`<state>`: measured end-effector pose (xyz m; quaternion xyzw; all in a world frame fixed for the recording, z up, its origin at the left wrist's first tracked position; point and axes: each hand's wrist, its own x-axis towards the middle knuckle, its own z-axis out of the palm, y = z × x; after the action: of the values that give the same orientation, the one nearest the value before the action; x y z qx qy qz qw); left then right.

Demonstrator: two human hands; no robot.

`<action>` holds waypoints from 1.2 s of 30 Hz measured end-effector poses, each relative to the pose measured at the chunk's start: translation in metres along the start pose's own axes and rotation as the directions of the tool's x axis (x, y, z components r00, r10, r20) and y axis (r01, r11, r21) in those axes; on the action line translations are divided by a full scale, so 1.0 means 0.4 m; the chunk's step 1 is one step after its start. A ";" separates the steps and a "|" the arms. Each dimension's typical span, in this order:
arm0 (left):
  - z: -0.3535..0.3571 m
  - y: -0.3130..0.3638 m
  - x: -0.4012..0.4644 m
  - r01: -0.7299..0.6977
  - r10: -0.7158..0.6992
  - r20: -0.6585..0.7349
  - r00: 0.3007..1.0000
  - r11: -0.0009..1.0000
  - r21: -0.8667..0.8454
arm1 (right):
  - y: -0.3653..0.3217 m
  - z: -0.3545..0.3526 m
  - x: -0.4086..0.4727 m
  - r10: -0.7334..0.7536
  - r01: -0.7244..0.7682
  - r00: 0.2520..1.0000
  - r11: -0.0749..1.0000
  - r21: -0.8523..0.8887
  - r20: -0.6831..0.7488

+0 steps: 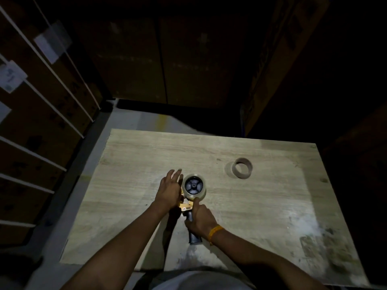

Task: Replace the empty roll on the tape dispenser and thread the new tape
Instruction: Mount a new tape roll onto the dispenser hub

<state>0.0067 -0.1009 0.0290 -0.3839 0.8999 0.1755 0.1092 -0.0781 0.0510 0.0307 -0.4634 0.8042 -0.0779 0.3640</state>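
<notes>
Left fingers (174, 174) spread beside clear tape roll (193, 186) | right fingers (189, 223) clenched on black dispenser handle (193, 231) | risk: tape end re-sticking, mid-bench (261, 206)

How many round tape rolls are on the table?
2. A clear tape roll sits on the tape dispenser between the hands; an empty cardboard core lies alone on the table, farther right. None looks hidden.

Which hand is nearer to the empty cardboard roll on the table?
The right hand. It grips the dispenser handle, below and left of the empty cardboard roll. The left hand is farther left, beyond the new tape roll.
</notes>
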 end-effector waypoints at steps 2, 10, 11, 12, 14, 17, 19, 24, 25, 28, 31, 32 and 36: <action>0.003 -0.015 -0.004 -0.024 0.024 0.017 1.000 1.000 -0.006 | 0.008 -0.003 0.003 -0.004 0.005 1.000 0.998 -0.070 0.008; 0.025 -0.051 -0.012 -0.030 0.026 0.072 0.997 0.998 0.054 | -0.019 -0.001 -0.005 -0.124 0.106 0.992 0.942 -0.318 -0.037; 0.024 -0.053 -0.014 -0.029 0.026 0.071 0.997 0.999 0.038 | -0.026 0.000 -0.003 -0.159 0.132 0.986 0.929 -0.347 -0.051; 0.022 -0.055 -0.015 -0.025 0.023 0.073 0.997 0.999 0.028 | -0.031 0.002 0.005 -0.207 0.168 0.976 0.909 -0.381 -0.064; 0.015 -0.060 -0.019 -0.021 0.020 0.086 0.996 1.000 0.013 | -0.046 0.001 0.019 -0.305 0.255 0.951 0.873 -0.416 -0.057; 0.000 -0.076 -0.028 -0.044 0.049 0.076 0.996 0.997 -0.069 | -0.059 -0.014 0.028 -0.337 0.293 0.939 0.883 -0.365 -0.061; -0.011 -0.088 -0.041 -0.022 0.028 0.024 0.999 0.971 -0.236 | -0.056 -0.023 0.030 -0.363 0.323 0.929 0.885 -0.336 -0.063; 0.007 -0.105 -0.121 0.090 -0.257 -0.215 0.942 0.813 -0.576 | -0.037 -0.008 0.044 -0.394 0.363 0.918 0.881 -0.304 -0.044; 0.028 -0.110 -0.140 0.129 -0.336 -0.220 0.916 0.765 -0.631 | -0.037 -0.007 0.048 -0.391 0.361 0.920 0.877 -0.318 -0.034; 0.105 -0.125 -0.185 0.241 -0.497 -0.118 0.859 0.598 -0.764 | -0.041 -0.015 0.051 -0.398 0.370 0.917 0.865 -0.340 -0.015; 0.150 -0.118 -0.207 0.263 -0.534 -0.056 0.843 0.502 -0.824 | -0.049 -0.023 0.052 -0.428 0.389 0.904 0.833 -0.395 -0.012; 0.149 -0.110 -0.210 0.255 -0.540 -0.059 0.840 0.488 -0.835 | -0.049 -0.022 0.053 -0.460 0.407 0.888 0.806 -0.429 -0.023; 0.131 -0.082 -0.210 0.212 -0.508 -0.110 0.854 0.535 -0.818 | -0.039 -0.012 0.046 -0.582 0.492 0.813 0.686 -0.536 0.002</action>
<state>0.0911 -0.0464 0.0013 -0.5958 0.6353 0.4535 -0.1891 -0.0764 0.0266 0.0320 -0.7501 0.6505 -0.0032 0.1191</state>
